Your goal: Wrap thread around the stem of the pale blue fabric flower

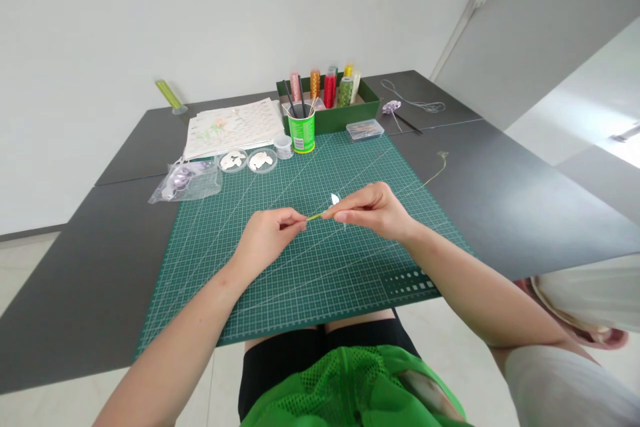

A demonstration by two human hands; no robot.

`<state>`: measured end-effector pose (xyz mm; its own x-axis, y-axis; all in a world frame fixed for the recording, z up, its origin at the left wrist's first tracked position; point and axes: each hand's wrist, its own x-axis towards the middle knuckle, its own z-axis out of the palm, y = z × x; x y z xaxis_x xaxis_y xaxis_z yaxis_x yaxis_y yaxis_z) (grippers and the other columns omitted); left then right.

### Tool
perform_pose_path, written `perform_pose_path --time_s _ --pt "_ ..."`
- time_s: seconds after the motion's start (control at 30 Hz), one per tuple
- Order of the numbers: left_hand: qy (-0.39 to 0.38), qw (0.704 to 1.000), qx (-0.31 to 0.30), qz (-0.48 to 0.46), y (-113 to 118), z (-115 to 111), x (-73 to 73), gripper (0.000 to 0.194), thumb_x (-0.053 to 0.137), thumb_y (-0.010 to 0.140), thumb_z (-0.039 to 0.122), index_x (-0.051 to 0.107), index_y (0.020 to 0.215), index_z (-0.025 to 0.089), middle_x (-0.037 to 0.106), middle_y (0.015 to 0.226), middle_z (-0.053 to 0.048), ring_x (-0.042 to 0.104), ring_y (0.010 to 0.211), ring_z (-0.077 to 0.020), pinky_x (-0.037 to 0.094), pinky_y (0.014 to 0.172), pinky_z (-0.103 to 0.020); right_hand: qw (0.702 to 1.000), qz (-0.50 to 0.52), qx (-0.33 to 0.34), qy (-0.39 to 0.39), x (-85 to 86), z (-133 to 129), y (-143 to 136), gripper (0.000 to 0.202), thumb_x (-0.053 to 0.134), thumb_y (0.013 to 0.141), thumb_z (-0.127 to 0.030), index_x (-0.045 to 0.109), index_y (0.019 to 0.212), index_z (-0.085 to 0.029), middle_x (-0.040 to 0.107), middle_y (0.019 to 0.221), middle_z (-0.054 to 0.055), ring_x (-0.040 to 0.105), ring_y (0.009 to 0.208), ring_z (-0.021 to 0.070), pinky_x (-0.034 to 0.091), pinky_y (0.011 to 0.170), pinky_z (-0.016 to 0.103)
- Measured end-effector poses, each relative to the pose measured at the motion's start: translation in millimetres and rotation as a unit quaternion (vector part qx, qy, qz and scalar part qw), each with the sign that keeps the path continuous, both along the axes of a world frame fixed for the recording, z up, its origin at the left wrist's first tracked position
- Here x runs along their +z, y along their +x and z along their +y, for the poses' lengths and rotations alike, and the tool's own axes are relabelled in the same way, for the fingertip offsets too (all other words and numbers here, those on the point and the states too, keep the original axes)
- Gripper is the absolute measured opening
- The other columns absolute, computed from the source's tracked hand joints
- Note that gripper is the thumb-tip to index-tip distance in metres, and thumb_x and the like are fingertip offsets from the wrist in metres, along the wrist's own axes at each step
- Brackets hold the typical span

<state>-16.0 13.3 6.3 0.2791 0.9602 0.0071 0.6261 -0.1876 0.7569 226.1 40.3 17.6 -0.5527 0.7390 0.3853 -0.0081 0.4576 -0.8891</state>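
Between my two hands stretches a thin yellow-green stem (pixel 315 217), held above the green cutting mat (pixel 240 267). My left hand (pixel 273 230) is closed, pinching the stem's left end between thumb and fingertips. My right hand (pixel 375 210) also pinches it, a short way to the right, with thumb and forefinger together. A small white petal-like piece (pixel 335 199) shows just behind the right fingers; whether it is joined to the stem I cannot tell.
At the back stand a green box (pixel 330 120) of thread spools, a green cup (pixel 302 130) of sticks, and a clear case (pixel 365 129). Two dishes of white pieces, one dish (pixel 263 161) nearer the cup, sit beside a plastic bag (pixel 186 180). Loose thread (pixel 435 175) lies right.
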Motion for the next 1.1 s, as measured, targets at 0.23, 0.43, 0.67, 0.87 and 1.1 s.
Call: perform_pose_path --time_s 0.23,0.43,0.67,0.87,1.1 --pt "0.007 0.993 -0.095 0.066 2 -7 2.0 0.016 0.065 0.094 0.028 0.081 0.093 0.026 0.079 0.079 0.005 0.067 0.061 -0.0132 0.041 0.058 -0.026 0.999 -0.025 0.000 -0.027 1.2 10 5 0.028 0.077 0.089 -0.043 0.085 0.101 -0.019 0.082 0.090 0.007 0.069 0.064 0.0120 0.052 0.055 0.021" --pt "-0.003 0.987 -0.135 0.084 5 -10 4.3 0.014 0.067 0.094 0.024 0.081 0.095 0.026 0.079 0.079 0.006 0.071 0.068 -0.0130 0.042 0.061 -0.025 0.999 -0.034 -0.012 -0.031 -1.4 18 3 0.022 0.074 0.090 -0.035 0.083 0.106 -0.023 0.081 0.107 0.004 0.077 0.091 0.0172 0.061 0.076 0.025" --pt "0.011 0.987 -0.151 0.061 7 -16 6.1 0.011 0.069 0.095 0.027 0.080 0.092 0.025 0.078 0.076 0.007 0.069 0.064 -0.0114 0.041 0.059 -0.024 0.992 -0.100 -0.066 -0.029 -11.2 27 2 0.029 0.069 0.092 -0.037 0.081 0.113 -0.022 0.080 0.112 0.004 0.077 0.102 0.0210 0.061 0.091 0.033" --pt "0.057 0.989 -0.132 0.016 4 -17 4.6 0.011 0.069 0.095 0.029 0.079 0.093 0.026 0.079 0.078 0.006 0.070 0.065 -0.0113 0.044 0.059 -0.022 0.987 -0.142 -0.077 -0.024 -23.5 35 3 0.032 0.066 0.094 -0.039 0.081 0.115 -0.022 0.079 0.117 0.004 0.075 0.111 0.0245 0.058 0.100 0.038" --pt "0.107 0.992 -0.041 -0.050 1 -15 6.7 0.022 0.070 0.094 0.033 0.079 0.113 0.027 0.082 0.083 0.003 0.071 0.059 -0.0129 0.048 0.052 -0.022 0.982 -0.174 -0.057 -0.047 -38.1 46 7 0.031 0.068 0.091 -0.040 0.083 0.110 -0.020 0.080 0.113 0.009 0.075 0.108 0.0265 0.057 0.096 0.038"
